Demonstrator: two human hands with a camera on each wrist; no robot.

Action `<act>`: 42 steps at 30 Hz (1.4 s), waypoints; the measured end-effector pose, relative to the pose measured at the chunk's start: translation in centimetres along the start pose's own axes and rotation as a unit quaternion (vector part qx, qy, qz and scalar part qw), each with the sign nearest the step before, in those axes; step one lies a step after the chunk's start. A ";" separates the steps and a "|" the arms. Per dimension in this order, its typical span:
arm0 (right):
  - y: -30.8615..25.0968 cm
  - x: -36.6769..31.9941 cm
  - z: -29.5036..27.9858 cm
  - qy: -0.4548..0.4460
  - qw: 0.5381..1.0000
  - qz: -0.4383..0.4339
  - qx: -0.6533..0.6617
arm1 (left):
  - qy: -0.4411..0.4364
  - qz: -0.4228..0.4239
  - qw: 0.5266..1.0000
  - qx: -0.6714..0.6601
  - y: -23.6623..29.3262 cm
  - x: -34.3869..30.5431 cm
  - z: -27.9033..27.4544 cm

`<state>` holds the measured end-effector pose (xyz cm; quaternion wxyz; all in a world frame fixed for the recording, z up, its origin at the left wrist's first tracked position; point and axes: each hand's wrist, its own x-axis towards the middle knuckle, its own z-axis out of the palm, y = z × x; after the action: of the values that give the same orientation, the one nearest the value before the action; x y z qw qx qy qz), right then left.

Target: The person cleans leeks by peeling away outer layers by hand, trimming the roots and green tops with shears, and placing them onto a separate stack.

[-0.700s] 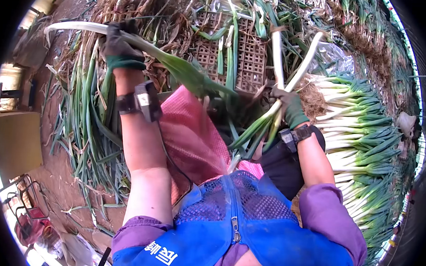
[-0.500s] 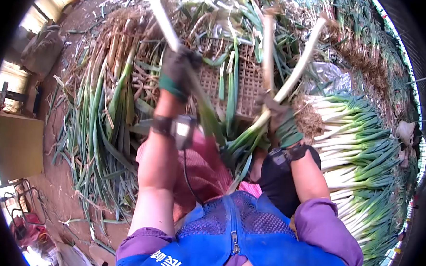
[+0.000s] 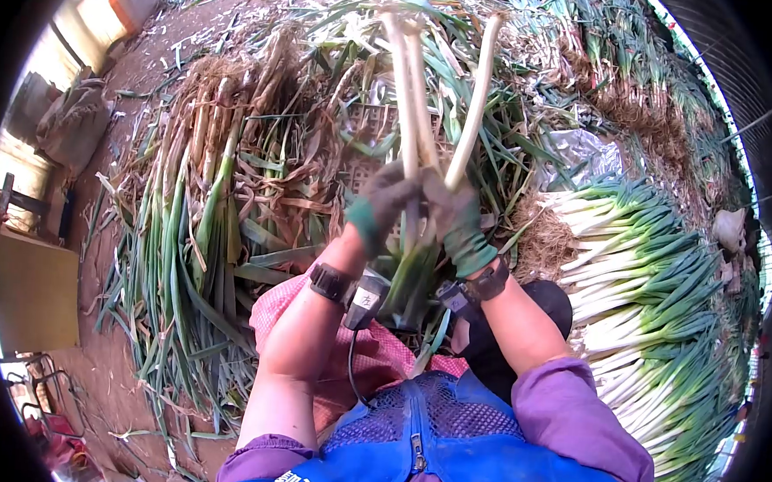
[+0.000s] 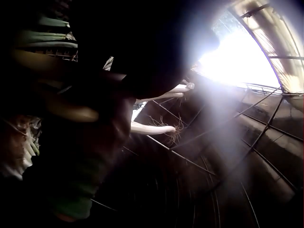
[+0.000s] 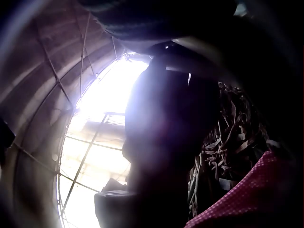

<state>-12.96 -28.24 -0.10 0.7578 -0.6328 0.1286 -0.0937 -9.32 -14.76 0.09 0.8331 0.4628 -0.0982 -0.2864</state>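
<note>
In the head view both gloved hands are side by side in front of the chest. My left hand (image 3: 385, 199) grips a long green onion (image 3: 400, 89), its white shank pointing away from the body. My right hand (image 3: 454, 208) holds two more green onions (image 3: 476, 97) beside it, their shanks spread apart. Green leaves (image 3: 410, 281) hang below the hands towards the lap. White shanks with a rooted end (image 4: 154, 128) stick out past the dark hand in the left wrist view. The right wrist view is too dark to show the fingers.
A heap of untrimmed green onions (image 3: 179, 195) with dry roots lies on the left. Whiter green onions (image 3: 638, 254) lie in a long row on the right. Beyond the hands are loose leaves and a plastic crate (image 3: 371, 118). Pink dotted cloth (image 3: 282, 310) covers the lap.
My left hand has swung from the far left to beside the right hand, bringing its green onion along. My right hand has moved left, still gripping its two green onions.
</note>
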 end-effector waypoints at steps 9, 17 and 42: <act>0.9 -0.1 -0.6 -0.018 0.966 -0.170 -0.195 | 0.044 0.029 0.999 0.012 -2.5 1.0 0.2; 1.1 -0.9 -1.2 -0.104 0.960 -0.129 -0.228 | 0.040 0.095 0.975 0.198 -1.6 0.9 0.1; -1.6 1.2 -7.5 -0.151 0.983 0.054 -0.089 | 0.035 -0.077 0.996 -0.002 -0.7 0.5 0.2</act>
<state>-14.10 -35.90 0.17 0.7133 -0.6965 0.0547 0.0560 -9.28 -15.48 -0.40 0.8125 0.4773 -0.0326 -0.3331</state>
